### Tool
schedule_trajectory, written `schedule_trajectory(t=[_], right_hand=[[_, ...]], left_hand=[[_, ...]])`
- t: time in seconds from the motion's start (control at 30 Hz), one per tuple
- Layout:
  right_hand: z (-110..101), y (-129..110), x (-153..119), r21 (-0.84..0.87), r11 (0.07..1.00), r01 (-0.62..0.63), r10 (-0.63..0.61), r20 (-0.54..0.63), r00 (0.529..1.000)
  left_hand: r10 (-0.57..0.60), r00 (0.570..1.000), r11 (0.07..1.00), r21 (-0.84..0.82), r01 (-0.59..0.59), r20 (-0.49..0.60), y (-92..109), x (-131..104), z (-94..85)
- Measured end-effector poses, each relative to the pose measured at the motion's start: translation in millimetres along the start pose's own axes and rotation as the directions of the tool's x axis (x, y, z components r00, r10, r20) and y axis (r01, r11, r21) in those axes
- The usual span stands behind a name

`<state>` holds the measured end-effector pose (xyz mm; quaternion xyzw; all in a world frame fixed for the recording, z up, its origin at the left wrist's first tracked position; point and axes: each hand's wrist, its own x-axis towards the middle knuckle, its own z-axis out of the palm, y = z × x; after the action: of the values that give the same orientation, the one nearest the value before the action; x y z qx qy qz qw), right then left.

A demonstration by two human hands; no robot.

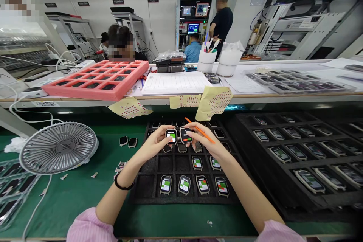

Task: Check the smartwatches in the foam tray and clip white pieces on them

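Note:
My left hand (159, 138) is closed around a smartwatch body (171, 136) with a lit screen of white, green and orange. Close beside it, a second smartwatch body (185, 135) with a mostly dark screen is gripped by my right hand (202, 138). An orange stick like a pen or tool (200, 130) lies across the back of my right hand. Both watches are held above a black foam tray (181, 199), whose compartments hold several strapless watches, some lit green and red. My hands hide part of its far rows.
Black trays of watches (295, 151) stand on the right. A round fan (59, 147) and two loose watches (128, 141) lie left on the green mat (113, 196). Yellow sticker sheets (214, 104) hang from the shelf edge, below a pink foam tray (119, 92). Other people are beyond.

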<state>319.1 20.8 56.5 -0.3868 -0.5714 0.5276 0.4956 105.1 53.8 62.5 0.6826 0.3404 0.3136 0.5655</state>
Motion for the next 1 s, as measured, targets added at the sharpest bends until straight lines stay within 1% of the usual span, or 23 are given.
schedule_trajectory(t=[0.2,0.37,0.53,0.73,1.0], right_hand=[[2.3,-3.3,-1.1,-0.020,1.000,-0.022,0.022,0.000,1.000],[2.3,1.3,0.5,0.005,1.000,-0.020,0.020,-0.011,1.000],[4.1,-2.6,-1.0,-0.013,1.000,-0.018,0.018,-0.006,1.000],[4.0,-2.2,-1.5,-0.001,1.000,-0.022,0.022,0.002,1.000],[3.0,-3.0,-1.1,0.009,1.000,-0.024,0.025,-0.009,1.000]], left_hand=[[-0.036,0.998,0.999,0.005,0.036,-0.061,1.1,1.6,-0.1],[-0.007,0.999,1.000,-0.011,0.006,-0.043,3.8,-1.3,1.3],[0.010,0.999,0.998,-0.056,-0.012,-0.036,4.6,-1.3,2.8],[0.003,0.997,0.999,-0.046,-0.006,-0.073,3.2,0.1,1.8],[0.017,0.998,1.000,-0.014,-0.018,-0.059,-0.5,0.3,-1.3]])
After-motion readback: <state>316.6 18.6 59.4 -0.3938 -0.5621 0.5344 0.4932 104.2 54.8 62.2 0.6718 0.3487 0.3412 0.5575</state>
